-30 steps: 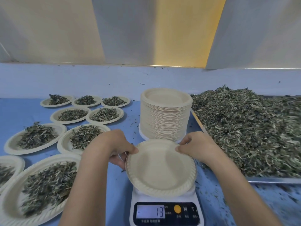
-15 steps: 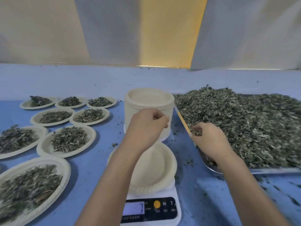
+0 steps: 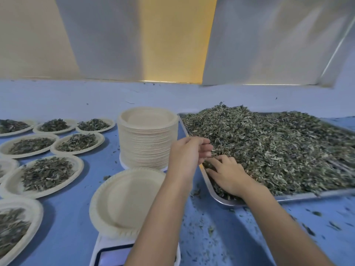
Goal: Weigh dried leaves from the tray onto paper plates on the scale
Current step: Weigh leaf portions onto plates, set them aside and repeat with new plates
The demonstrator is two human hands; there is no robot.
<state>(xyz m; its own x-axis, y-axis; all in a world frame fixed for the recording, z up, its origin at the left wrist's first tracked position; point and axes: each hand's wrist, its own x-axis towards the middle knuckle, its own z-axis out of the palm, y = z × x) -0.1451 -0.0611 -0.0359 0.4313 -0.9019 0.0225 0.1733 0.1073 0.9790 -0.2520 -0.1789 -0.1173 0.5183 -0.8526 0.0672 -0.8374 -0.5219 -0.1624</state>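
Left hand loosely curled, empty, over tray edge; right hand spread on leaves

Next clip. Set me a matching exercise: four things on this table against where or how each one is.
1. front plate
2. plate stack
3. right hand
4. left hand

A. fingers in the leaves
B. empty, on the scale
C. behind the scale, left of the tray
D. raised over the tray's left rim

Pairs: 1-B, 2-C, 3-A, 4-D
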